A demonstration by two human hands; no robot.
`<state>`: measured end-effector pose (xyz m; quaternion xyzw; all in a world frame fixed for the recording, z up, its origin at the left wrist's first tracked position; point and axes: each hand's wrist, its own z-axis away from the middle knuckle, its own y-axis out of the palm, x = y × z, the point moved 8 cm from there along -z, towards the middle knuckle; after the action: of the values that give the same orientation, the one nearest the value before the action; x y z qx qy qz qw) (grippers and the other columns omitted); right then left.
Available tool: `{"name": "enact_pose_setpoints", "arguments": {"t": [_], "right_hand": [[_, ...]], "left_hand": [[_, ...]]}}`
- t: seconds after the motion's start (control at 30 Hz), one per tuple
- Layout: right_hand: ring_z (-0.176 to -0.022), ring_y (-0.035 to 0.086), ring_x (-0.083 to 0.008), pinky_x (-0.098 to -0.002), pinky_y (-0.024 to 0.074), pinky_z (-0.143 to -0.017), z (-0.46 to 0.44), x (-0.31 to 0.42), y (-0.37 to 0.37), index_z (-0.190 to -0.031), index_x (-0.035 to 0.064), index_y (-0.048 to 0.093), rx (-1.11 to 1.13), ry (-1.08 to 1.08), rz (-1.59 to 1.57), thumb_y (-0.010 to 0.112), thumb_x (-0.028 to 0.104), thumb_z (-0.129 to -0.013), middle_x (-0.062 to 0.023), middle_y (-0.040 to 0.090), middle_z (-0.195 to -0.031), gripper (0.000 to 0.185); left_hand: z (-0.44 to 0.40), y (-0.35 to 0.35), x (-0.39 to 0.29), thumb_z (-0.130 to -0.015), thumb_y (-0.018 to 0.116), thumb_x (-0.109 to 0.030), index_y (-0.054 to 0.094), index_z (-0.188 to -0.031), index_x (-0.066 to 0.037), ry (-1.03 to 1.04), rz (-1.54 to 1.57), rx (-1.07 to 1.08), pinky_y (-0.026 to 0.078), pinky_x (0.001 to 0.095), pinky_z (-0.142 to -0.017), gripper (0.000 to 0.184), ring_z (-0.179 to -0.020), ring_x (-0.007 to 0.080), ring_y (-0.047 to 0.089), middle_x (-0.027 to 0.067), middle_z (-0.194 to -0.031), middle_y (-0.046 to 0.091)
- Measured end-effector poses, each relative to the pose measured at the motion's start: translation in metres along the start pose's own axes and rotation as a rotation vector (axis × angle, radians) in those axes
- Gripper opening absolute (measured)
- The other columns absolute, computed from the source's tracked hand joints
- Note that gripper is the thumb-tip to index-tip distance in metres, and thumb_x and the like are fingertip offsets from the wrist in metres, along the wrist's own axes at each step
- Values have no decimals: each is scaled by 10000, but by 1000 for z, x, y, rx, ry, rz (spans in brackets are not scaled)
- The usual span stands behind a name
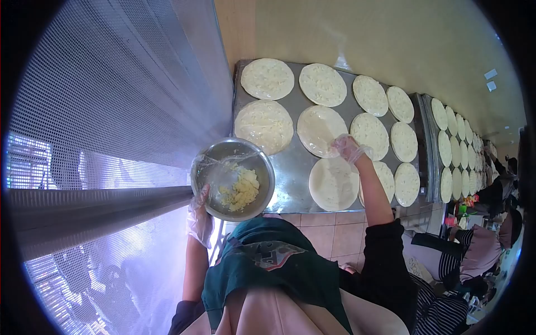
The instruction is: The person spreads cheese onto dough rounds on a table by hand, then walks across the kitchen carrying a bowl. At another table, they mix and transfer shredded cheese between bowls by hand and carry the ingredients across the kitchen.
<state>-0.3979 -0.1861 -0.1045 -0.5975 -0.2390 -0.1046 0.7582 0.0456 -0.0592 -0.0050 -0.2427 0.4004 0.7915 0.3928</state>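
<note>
My left hand (200,215), in a clear plastic glove, grips the near left rim of a round steel bowl (268,192). Inside the bowl lies a clump of pale yellow crumbly filling (241,190). On the metal tray (283,177) lie several flat, round dough pieces. My right hand (347,148), also gloved, is over the lower right edge of a dough round (319,128) in the second column. Its fingers are bunched together, and whatever is between them is too small to name. Below that, another dough round (334,185) has a smoother top.
More trays of dough rounds (445,148) run off to the right. A wall (391,39) stands behind the tray, and a mesh curtain (123,84) hangs at the left. Other people (480,251) are at the far right. Floor tiles (312,233) show below the tray.
</note>
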Motion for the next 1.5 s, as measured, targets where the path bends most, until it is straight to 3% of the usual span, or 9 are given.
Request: {"name": "enact_pose_setpoints", "arguments": {"t": [0.47,0.53,0.63,0.73,0.87,0.97,1.07,1.23,1.5], "right_hand": [[-807,620,-262,-350,472,-735,11,-60,-15,-856,66,679,-170,233,-109,545,248,-787,-152,639,-864,236],[-682,609,-168,-284,477,-638,15,-50,-32,-884,52,678,-214,326,-81,553,73,-771,-82,658,-788,170],[-657,587,-133,-274,468,-605,6,-55,-40,-892,21,671,-245,295,-48,522,26,-775,-58,652,-777,189],[-608,543,-129,-258,444,-561,-14,-96,-19,-915,-8,659,-268,177,-387,518,18,-780,-42,638,-750,197],[-607,504,-125,-236,415,-552,-35,-126,-12,-859,-21,642,-305,180,-250,500,-7,-778,-55,628,-778,164],[-754,614,-232,-337,471,-700,-48,-139,-11,-832,33,666,-290,223,-234,546,128,-764,-119,653,-831,167],[-739,611,-246,-343,470,-687,-59,-133,3,-811,25,666,-122,46,-1381,547,128,-745,-131,651,-818,171],[-722,618,-226,-337,475,-657,-62,-91,-41,-773,28,676,-222,194,-49,553,109,-712,-117,657,-785,160],[-668,583,-155,-268,453,-586,-91,-103,-31,-801,3,670,-156,242,-361,554,20,-679,-97,651,-785,169]], "left_hand": [[2,10,-5,-818,638,-248,376,-1249,47,37,-30,-7,414,310,-931,585,-1069,212,507,132,-1181,498],[2,13,-5,-823,632,-236,375,-1250,43,30,-5,12,423,305,-922,571,-1060,210,513,129,-1180,499],[2,15,-5,-830,625,-229,381,-1247,38,31,5,26,431,301,-911,553,-1053,207,518,125,-1177,501],[3,17,-5,-830,624,-228,385,-1248,34,25,6,16,428,301,-910,548,-1053,205,517,123,-1178,502],[2,15,-1,-835,616,-225,391,-1246,36,19,7,9,424,300,-909,537,-1050,203,517,123,-1177,504],[3,14,-2,-837,612,-226,391,-1247,38,50,2,17,417,304,-914,535,-1056,207,512,129,-1179,503],[6,15,-3,-835,614,-230,391,-1245,44,44,2,-17,409,308,-924,541,-1069,210,503,132,-1181,501],[7,14,-2,-826,626,-235,385,-1245,53,50,25,-49,396,316,-941,563,-1086,219,491,138,-1192,491],[9,11,0,-819,633,-257,383,-1251,51,52,10,-89,387,319,-948,587,-1093,228,485,140,-1196,486]]}}
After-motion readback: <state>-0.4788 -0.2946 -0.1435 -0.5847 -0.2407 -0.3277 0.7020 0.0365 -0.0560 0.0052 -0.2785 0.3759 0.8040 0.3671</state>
